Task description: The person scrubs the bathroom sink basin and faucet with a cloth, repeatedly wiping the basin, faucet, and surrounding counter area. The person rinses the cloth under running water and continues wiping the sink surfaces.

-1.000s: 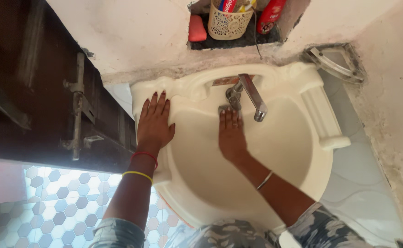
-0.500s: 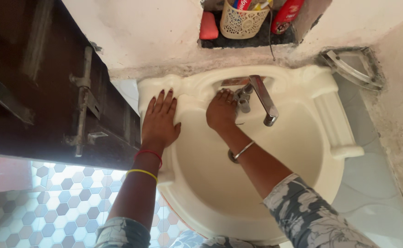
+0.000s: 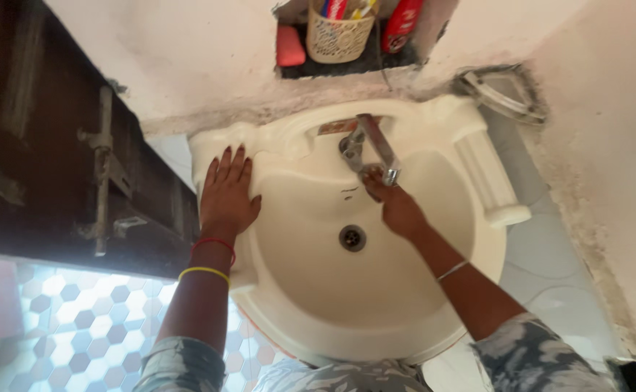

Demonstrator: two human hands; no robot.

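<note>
Right hand (image 3: 399, 209) dropped under tap (image 3: 376, 149), spout pointing toward person.

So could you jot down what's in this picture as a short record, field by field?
Place: cream ceramic wall basin under a rough white wall
Left hand: flat on the basin's left rim, fingers spread
Right hand: inside the bowl, fingertips at the spout of the metal tap
Water: none visible
Drain: round metal drain, uncovered
Wall niche: woven cream basket, pink soap bar, red bottle
Left side: dark wooden door with metal latch
</note>
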